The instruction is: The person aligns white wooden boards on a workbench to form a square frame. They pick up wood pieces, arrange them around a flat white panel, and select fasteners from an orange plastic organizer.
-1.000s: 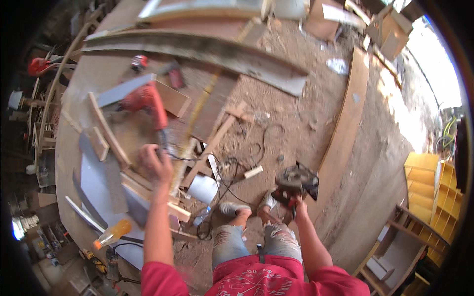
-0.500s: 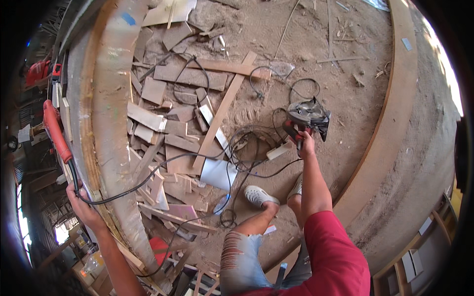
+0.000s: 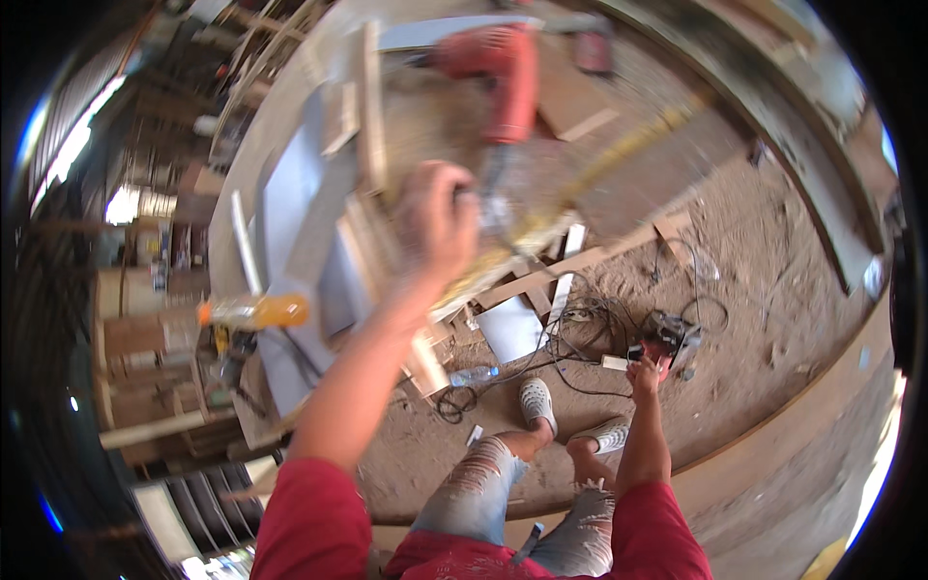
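At the left edge of the curved wooden workbench (image 3: 290, 116) lies a clear plastic bottle of orange liquid (image 3: 253, 311), on its side near the bench's lower corner. Pale grey flat panels (image 3: 290, 193) and narrow wooden strips (image 3: 369, 106) cover the bench top beside it.

The left hand (image 3: 437, 220) is raised over the middle of the bench, blurred by motion. Its fingers are curled in together, and a black cord (image 3: 491, 184) runs from it up to a red power drill (image 3: 493, 68) that lies on the bench near its far edge. The blur hides whether the fingers actually clamp the cord or only brush it, so I cannot tell the grip for certain. A long yellow ruler (image 3: 628, 145) lies slanted across the bench just right of the drill.

Below the bench, on the sandy floor (image 3: 773, 280), sit loose wooden offcuts (image 3: 541, 280) and a tangle of black cables (image 3: 580, 329). The person's 2 feet in white perforated clogs (image 3: 537, 401) stand on the sand.

Further right, the right hand (image 3: 645, 372) reaches down to the floor and closes over the handle of a red and black circular saw (image 3: 672, 338), which rests on the sand well apart from the bench. A long curved wooden plank (image 3: 802, 387) borders the floor on the right.
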Action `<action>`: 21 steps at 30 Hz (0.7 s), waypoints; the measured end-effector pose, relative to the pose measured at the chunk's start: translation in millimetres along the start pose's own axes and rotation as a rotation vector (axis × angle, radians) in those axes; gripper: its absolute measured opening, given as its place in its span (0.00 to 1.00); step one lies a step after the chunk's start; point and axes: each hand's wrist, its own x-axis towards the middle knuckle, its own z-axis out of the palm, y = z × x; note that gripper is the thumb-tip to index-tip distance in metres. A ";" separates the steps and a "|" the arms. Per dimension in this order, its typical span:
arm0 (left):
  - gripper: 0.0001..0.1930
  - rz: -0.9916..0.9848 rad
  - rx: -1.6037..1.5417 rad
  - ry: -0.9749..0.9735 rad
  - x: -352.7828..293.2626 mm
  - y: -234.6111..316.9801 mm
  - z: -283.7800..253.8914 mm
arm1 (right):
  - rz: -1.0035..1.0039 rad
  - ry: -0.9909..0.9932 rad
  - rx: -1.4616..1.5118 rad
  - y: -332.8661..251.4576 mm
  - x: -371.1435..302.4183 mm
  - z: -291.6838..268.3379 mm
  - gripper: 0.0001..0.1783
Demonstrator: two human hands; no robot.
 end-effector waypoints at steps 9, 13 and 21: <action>0.10 -0.199 -0.004 0.050 -29.6 3.3 -35.7 | -0.304 -0.544 -0.916 -89.3 -343.6 181.6 0.25; 0.08 -0.334 -0.257 -0.090 -48.1 38.3 -79.9 | -0.642 -0.440 -1.034 -125.8 -453.9 252.6 0.22; 0.03 -0.557 -0.374 0.166 -343.8 21.2 -330.1 | -1.051 -0.288 -1.132 -82.4 -575.9 398.1 0.17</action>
